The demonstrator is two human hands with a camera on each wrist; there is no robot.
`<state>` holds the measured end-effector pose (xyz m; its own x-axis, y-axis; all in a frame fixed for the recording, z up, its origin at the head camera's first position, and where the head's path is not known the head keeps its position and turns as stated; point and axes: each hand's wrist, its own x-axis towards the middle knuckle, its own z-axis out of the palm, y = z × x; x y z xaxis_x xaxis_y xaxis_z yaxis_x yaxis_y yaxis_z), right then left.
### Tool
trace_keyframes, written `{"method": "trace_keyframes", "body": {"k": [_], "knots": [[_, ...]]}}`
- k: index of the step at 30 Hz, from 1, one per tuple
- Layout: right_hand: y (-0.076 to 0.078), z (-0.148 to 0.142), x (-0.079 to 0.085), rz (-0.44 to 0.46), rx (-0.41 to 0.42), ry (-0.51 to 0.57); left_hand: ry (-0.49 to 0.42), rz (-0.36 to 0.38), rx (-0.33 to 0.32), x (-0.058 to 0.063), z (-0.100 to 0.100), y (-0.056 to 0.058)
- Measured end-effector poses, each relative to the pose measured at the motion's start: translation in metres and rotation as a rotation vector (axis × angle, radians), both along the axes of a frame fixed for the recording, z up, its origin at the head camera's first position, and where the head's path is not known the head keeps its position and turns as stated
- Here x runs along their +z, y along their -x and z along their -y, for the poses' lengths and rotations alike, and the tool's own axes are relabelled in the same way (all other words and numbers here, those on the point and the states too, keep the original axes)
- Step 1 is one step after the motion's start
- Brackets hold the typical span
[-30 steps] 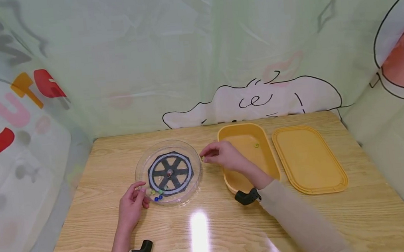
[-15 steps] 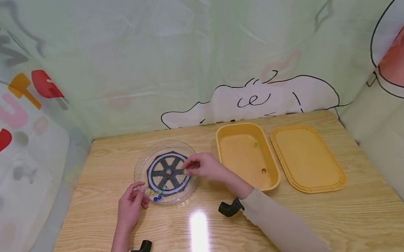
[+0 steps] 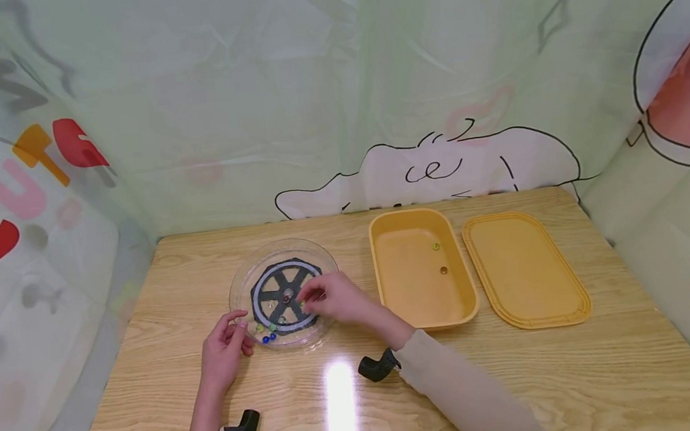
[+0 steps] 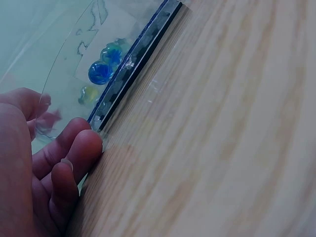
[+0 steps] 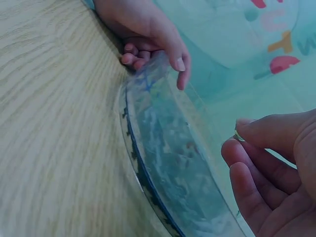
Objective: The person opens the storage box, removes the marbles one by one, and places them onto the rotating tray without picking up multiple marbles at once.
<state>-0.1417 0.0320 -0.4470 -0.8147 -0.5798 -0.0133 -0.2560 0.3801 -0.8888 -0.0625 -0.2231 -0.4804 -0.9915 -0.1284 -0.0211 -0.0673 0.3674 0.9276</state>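
Observation:
In the head view a round clear dish (image 3: 280, 243) stands on the table, a black-and-white spoked wheel pattern showing at its bottom. Several glass marbles, blue (image 3: 266, 339) and yellow-green (image 3: 260, 328), lie at its near left side. My left hand (image 3: 223, 353) holds the dish's near-left rim, thumb and fingers on either side of the wall. Over the dish's right part, my right hand (image 3: 339, 299) pinches a small yellowish marble (image 5: 238, 136) between thumb and fingertip. That marble is mostly covered by the fingers.
Right of the dish stands a deep yellow bin (image 3: 408, 271) with a yellow-green marble (image 3: 436, 246) and a brown marble (image 3: 444, 270) in it. Its flat yellow lid (image 3: 525, 271) lies beside it. A printed curtain (image 3: 250, 114) hangs behind the table.
My right hand has moved left and nearer, from between bin and dish to over the dish, carrying the marble. The brown marble has rolled away from me inside the bin. My left hand stays put.

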Motion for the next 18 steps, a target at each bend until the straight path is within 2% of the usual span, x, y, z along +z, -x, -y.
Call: {"method": "trace_keyframes", "body": {"k": [4,11,18], "knots": [[-0.001,0.004,-0.005,-0.003,0.016,0.009,-0.008,0.003,0.007,-0.001,0.0,0.0],[-0.002,0.007,-0.009,-0.003,0.028,0.012,-0.021,-0.027,0.009,-0.037,0.014,0.009],[-0.001,0.006,-0.008,0.016,0.012,-0.009,-0.018,-0.033,0.008,-0.038,0.014,0.01]]}}
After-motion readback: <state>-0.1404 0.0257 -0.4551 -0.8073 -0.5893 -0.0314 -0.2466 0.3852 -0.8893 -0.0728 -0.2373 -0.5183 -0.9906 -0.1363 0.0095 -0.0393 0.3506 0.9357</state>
